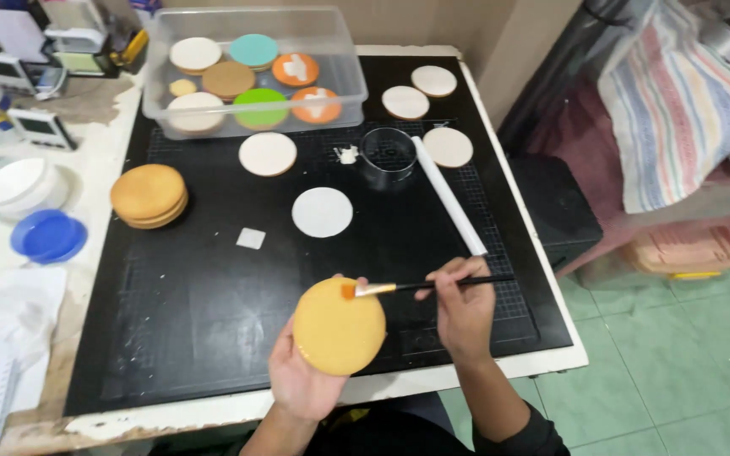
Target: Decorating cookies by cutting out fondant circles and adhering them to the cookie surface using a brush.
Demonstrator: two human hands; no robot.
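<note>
Head view, evenly and brightly lit from overhead. The black cutting mat [213, 312] shows a soft sheen but no harsh glare; shadows beneath the stacked cookies [149, 196] and the hands are faint and short. Centre of frame is sharp. Wide-angle distortion bends the table edge [542, 365] toward the corners, and the upper left and upper right corners appear slightly soft.

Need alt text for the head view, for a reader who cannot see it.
The left hand holds a round plain cookie while the right hand touches a brush to its top edge. Beyond, on a black mat, lie a white icing disc, a cookie stack and a rolling pin.
</note>
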